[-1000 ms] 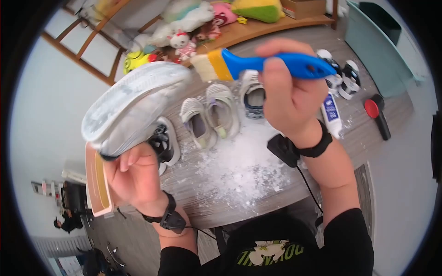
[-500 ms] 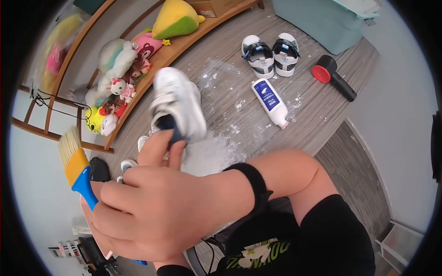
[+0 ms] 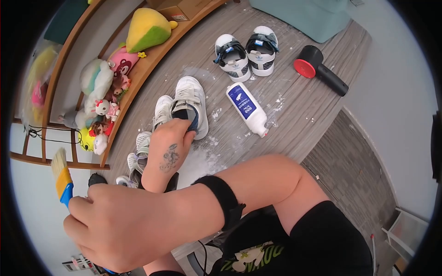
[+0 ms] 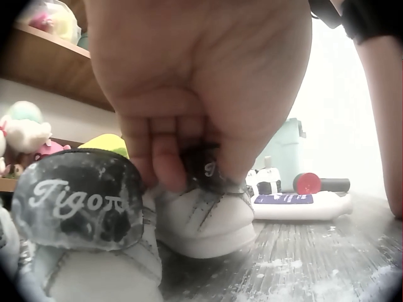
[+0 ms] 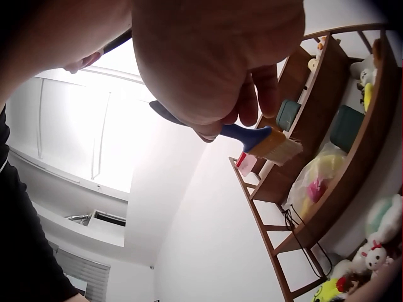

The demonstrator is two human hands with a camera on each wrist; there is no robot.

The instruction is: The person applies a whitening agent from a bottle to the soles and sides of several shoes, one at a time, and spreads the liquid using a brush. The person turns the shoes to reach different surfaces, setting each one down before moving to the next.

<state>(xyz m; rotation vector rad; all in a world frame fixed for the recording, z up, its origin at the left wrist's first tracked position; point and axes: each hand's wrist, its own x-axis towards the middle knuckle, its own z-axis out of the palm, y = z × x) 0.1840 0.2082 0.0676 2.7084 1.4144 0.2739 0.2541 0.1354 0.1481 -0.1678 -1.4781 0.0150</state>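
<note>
My left hand (image 3: 165,149) pinches the heel of a white shoe (image 3: 197,102), which stands on the table beside its white mate (image 3: 162,110). From the left wrist view, the fingers of my left hand (image 4: 201,88) curl at the dark heel tab of that shoe (image 4: 211,229); the mate's heel tab (image 4: 82,201) has white lettering. Crossed over the left forearm, my right hand (image 3: 115,221) grips the blue handle of a brush (image 3: 63,177), bristles up. The right wrist view shows the same brush (image 5: 267,143) under my right hand (image 5: 217,56).
Other shoes (image 3: 133,161) are partly covered by my arms. A white bottle (image 3: 246,108) lies below a black-and-white pair (image 3: 261,51). Right of them are a black-and-red tool (image 3: 320,69) and a teal bin (image 3: 308,16). A wooden shelf (image 3: 154,57) holds plush toys; white powder (image 3: 202,161) covers part of the table.
The white shoe has come down from my raised left hand onto the table beside its mate. My right hand has crossed to the left with the brush. The head view has turned.
</note>
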